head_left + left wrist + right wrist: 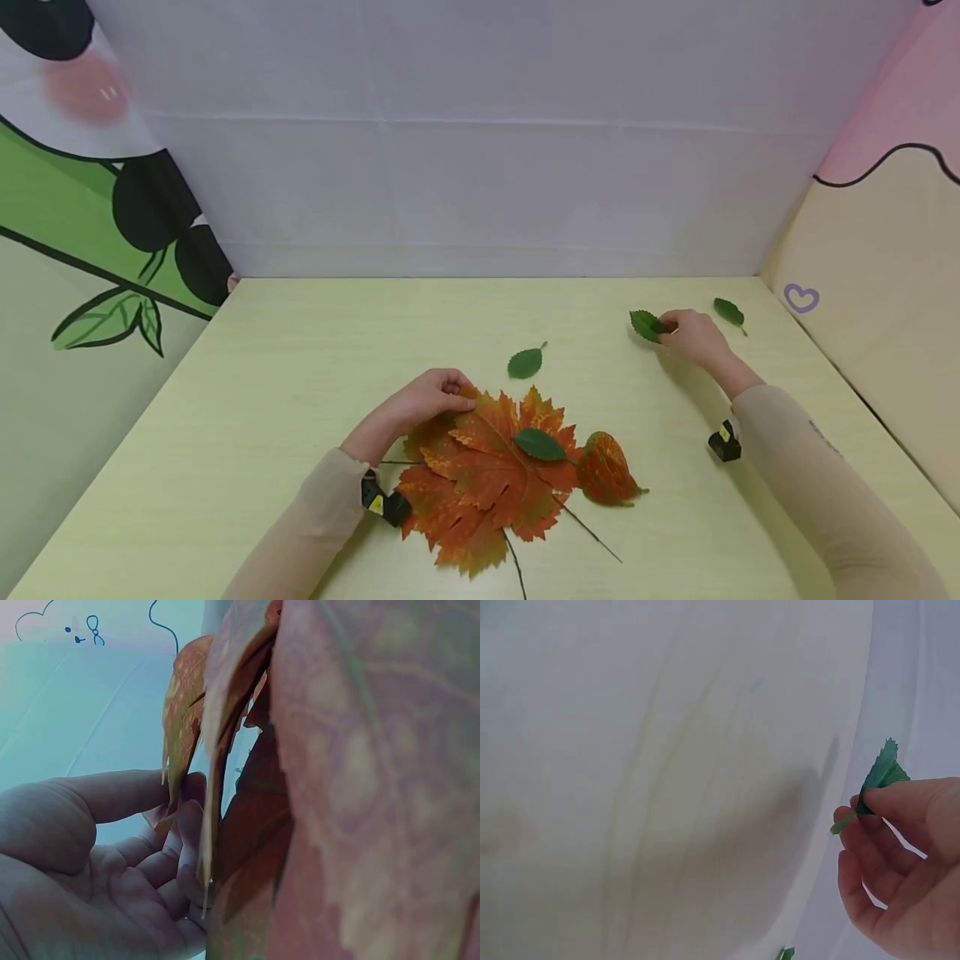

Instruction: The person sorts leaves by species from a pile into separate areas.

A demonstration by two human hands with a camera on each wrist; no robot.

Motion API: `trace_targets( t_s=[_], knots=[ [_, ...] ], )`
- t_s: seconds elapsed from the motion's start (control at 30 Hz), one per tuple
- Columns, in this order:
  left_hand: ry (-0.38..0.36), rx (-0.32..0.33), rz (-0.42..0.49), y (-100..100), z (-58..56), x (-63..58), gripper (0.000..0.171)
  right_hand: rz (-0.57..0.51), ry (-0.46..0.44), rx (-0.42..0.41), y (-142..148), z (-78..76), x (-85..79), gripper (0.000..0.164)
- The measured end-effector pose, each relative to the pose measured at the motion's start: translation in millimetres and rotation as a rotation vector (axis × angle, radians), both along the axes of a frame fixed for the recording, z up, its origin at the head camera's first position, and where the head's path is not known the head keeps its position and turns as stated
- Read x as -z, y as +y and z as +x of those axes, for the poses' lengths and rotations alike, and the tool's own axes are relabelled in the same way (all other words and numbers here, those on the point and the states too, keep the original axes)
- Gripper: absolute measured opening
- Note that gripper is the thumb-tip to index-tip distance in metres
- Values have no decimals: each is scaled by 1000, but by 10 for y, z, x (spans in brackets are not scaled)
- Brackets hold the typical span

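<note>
Orange-red maple leaves point(491, 467) lie overlapped in a pile at the front of the table, their thin dark stems poking out. My left hand point(427, 398) pinches the upper left edge of this pile between thumb and fingers, as the left wrist view also shows. Over at the far right, my right hand point(696, 335) holds a small green leaf point(647, 326) by its stem end, thumb against fingertips; in the right wrist view the leaf point(881, 776) is above the table. On top of the maple leaves rests another green leaf point(540, 444).
A mottled red-green leaf point(604, 469) lies at the pile's right side. One loose green leaf point(525, 362) is behind the pile, another point(728, 312) near the back right corner. The pale table point(315, 333) meets a white wall point(487, 183) at the back and printed panels at both sides.
</note>
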State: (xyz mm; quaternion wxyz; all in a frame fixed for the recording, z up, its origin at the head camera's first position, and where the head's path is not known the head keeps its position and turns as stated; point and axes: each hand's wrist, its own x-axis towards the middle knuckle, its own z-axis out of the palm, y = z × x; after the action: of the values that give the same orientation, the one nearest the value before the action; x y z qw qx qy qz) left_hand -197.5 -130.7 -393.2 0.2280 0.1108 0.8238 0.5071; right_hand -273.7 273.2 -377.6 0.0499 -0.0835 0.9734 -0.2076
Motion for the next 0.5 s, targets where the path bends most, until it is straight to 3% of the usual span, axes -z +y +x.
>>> trace_targets(
  t_s=[0.5],
  knots=[
    [-12,-10,3,3,8,-12,19,-76,12,207,342,-152,98,41]
  ],
)
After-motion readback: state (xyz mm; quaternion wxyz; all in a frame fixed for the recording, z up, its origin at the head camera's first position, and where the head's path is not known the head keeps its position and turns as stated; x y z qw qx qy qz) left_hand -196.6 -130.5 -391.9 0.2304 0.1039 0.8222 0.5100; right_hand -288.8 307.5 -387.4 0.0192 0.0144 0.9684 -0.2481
